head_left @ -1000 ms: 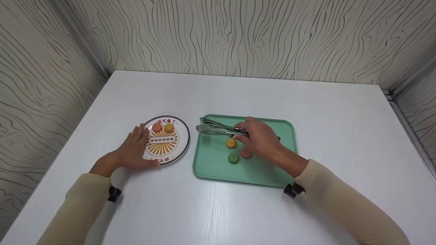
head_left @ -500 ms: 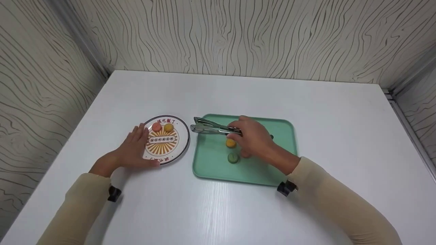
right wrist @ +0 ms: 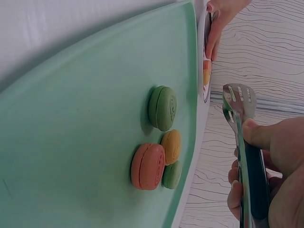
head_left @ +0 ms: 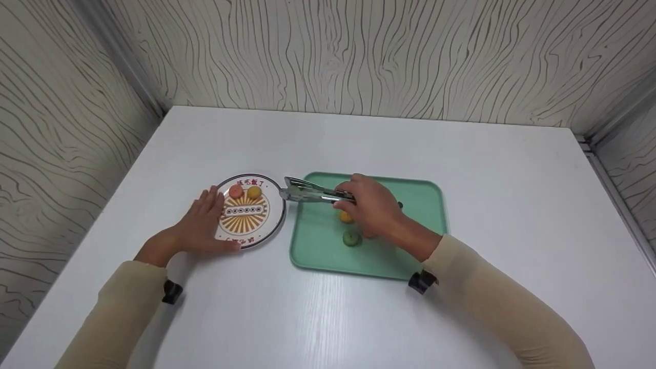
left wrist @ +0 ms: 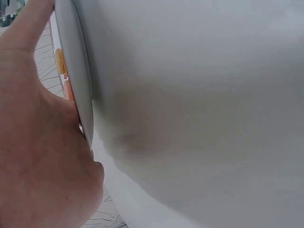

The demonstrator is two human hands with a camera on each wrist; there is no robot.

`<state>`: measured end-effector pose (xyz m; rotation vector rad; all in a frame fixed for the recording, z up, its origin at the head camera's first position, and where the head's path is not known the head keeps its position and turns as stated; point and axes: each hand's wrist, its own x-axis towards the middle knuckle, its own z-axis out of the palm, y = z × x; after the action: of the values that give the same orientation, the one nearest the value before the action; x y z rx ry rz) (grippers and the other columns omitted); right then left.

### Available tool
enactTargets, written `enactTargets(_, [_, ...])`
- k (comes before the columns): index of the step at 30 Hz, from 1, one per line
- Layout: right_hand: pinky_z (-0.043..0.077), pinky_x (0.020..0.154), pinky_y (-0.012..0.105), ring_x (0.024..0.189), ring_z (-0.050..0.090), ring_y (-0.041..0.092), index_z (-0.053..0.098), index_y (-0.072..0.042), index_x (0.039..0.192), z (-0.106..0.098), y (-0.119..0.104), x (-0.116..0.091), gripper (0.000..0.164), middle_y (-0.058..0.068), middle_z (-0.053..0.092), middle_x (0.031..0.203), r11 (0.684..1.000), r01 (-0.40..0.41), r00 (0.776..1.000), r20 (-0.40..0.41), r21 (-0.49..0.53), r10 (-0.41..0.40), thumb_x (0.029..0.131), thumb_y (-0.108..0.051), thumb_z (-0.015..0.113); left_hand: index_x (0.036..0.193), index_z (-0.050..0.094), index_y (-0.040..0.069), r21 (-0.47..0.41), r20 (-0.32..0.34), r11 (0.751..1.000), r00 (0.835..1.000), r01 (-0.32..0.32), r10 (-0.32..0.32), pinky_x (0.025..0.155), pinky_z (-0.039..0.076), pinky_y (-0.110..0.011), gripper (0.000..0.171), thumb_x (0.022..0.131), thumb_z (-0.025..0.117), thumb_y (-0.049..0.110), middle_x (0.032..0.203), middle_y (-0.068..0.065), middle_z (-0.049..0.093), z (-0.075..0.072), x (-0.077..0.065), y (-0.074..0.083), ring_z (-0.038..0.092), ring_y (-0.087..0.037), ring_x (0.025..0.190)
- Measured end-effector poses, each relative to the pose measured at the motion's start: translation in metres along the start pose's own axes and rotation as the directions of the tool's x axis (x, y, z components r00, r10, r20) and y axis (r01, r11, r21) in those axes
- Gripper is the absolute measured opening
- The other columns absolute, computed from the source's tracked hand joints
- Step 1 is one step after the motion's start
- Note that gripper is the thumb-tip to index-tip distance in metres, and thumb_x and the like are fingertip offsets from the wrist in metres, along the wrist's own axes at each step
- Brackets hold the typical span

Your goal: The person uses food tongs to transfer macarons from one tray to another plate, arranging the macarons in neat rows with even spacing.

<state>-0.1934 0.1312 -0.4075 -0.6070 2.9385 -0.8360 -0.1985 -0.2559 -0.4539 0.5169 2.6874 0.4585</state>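
My right hand (head_left: 376, 207) grips metal tongs (head_left: 310, 193) by their dark handles, above the green tray (head_left: 323, 256). The slotted tong tips reach over the plate's right rim. A greenish tint shows between them, but I cannot tell whether they pinch anything. My left hand (head_left: 202, 225) rests at the left rim of the round plate (head_left: 274, 218), fingers extended and thumb spread along the near edge. On the plate sit a pink macaron (head_left: 236, 191) and a yellow macaron (head_left: 254, 192). The right wrist view shows a red macaron (right wrist: 148, 166), a yellow macaron (right wrist: 171, 145) and green macarons (right wrist: 162, 108) on the tray.
Plate and tray stand side by side on a white table (head_left: 318, 318), a narrow gap between them. Wood-grain panels (head_left: 328, 56) rise behind the table and at both sides. In the head view, my right hand hides part of the tray and its macarons.
My right hand and the tongs have moved left, bringing the tips from above the tray to the plate's right rim. The left hand and plate have stayed put.
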Motion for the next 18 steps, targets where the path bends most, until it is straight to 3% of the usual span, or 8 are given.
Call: enactTargets(18, [0.046, 0.064, 0.031, 0.074, 0.051, 0.015, 0.077, -0.01, 0.115, 0.013, -0.009, 0.011, 0.027, 0.002, 0.063, 0.093, 0.999, 0.039, 0.999, -0.017, -0.014, -0.04, 0.093, -0.026, 0.077, 0.155, 0.005, -0.016, 0.001, -0.01, 1.0, 1.0, -0.013, 0.013, 0.12, 0.004, -0.065, 0.133, 0.078, 0.074, 0.068, 0.164, -0.035, -0.008, 0.001, 0.003, 0.0, -0.009, -0.052, 0.151])
